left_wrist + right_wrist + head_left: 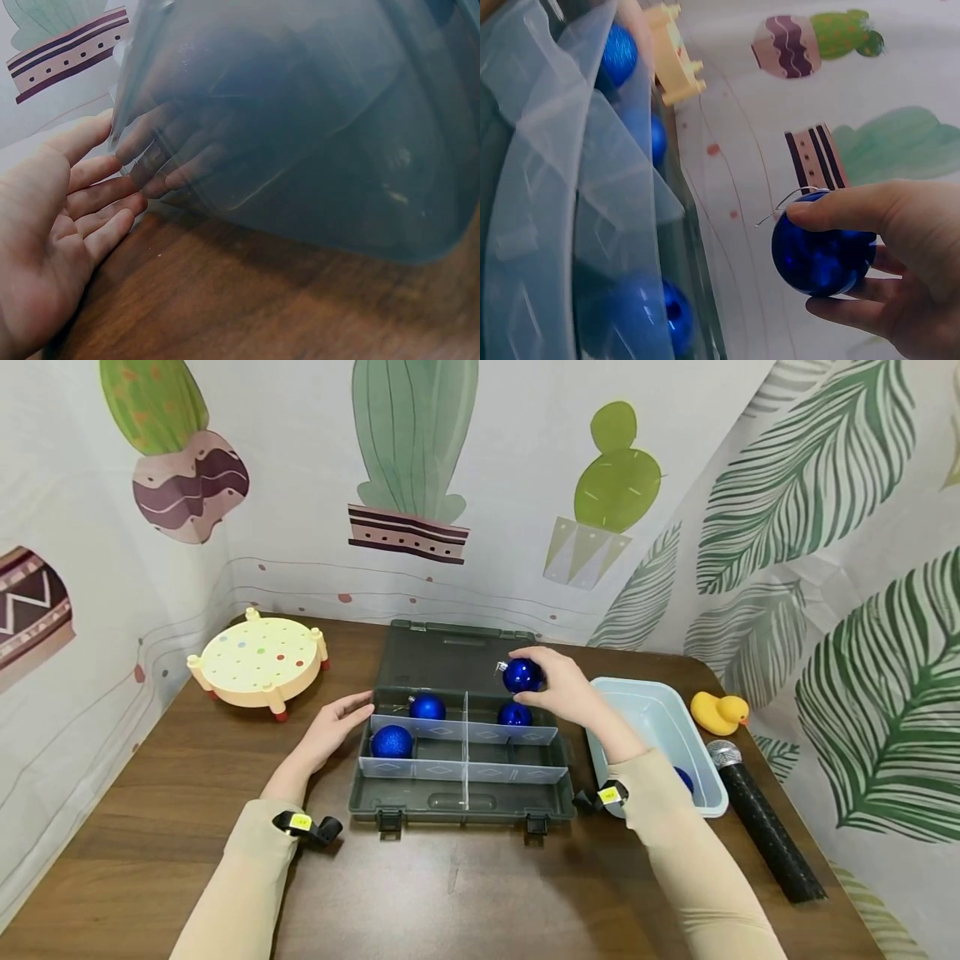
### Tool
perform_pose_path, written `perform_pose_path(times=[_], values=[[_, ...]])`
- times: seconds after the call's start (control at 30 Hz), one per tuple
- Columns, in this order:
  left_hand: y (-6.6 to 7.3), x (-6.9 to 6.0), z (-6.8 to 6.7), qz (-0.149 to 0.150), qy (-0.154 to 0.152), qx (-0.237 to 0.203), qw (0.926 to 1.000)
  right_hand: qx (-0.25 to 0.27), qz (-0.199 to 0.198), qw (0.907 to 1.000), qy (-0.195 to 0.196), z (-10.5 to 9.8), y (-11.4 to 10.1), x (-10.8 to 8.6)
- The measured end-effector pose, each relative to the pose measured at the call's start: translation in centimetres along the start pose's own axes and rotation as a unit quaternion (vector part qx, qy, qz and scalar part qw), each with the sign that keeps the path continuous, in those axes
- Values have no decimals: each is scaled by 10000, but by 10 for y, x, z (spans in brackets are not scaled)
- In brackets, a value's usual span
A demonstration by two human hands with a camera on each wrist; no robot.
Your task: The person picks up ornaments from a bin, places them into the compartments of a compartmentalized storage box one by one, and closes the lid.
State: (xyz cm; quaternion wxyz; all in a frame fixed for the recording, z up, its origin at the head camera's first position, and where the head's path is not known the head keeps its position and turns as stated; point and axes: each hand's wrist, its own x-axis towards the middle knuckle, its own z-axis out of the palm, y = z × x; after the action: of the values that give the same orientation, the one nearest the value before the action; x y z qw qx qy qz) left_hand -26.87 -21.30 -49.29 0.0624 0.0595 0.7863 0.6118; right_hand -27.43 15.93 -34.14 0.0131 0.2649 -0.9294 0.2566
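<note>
At the near side of the table (pixel 450 893) sits a divided plastic organizer box (pixel 480 817), its front wall facing the person. The left hand (pixel 335 727) appears to touch the box's left side with relaxed fingers, gripping nothing; such light bracing might let the box slide if something bumps it. In the left middle compartment lies a glittery blue bauble (pixel 392 742), and in the back row a satin blue bauble (pixel 427 707) on the left and a lower glossy bauble (pixel 514 715) on the right.

The right hand (pixel 557 681) has its grip closed round a glossy blue Christmas bauble (pixel 521 676), held above the back right compartment. Its smooth shell could slip from the fingertips and strike the lower glossy bauble, chipping one or bouncing out. The loose wire hook might also snag on the thin divider (pixel 517 733) and tug it askew.

The held bauble is round, so it has no real long axis; the line through its metal cap (pixel 502 667) runs roughly sideways, with cap and hook pointing towards the person's left. Behind it stretches the box's dark translucent lid (pixel 442 660), laid back.
</note>
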Motion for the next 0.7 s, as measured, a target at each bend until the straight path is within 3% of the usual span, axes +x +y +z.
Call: perform_pose_path(times=[0.27,0.7], values=[[-1,1,1,-42,-20,-83,10000,156,-513,9985,-71,26,-18,4],[0,0,-1,-67,-23,-81,9999,290,-739,9953,-548,56,-41,8]])
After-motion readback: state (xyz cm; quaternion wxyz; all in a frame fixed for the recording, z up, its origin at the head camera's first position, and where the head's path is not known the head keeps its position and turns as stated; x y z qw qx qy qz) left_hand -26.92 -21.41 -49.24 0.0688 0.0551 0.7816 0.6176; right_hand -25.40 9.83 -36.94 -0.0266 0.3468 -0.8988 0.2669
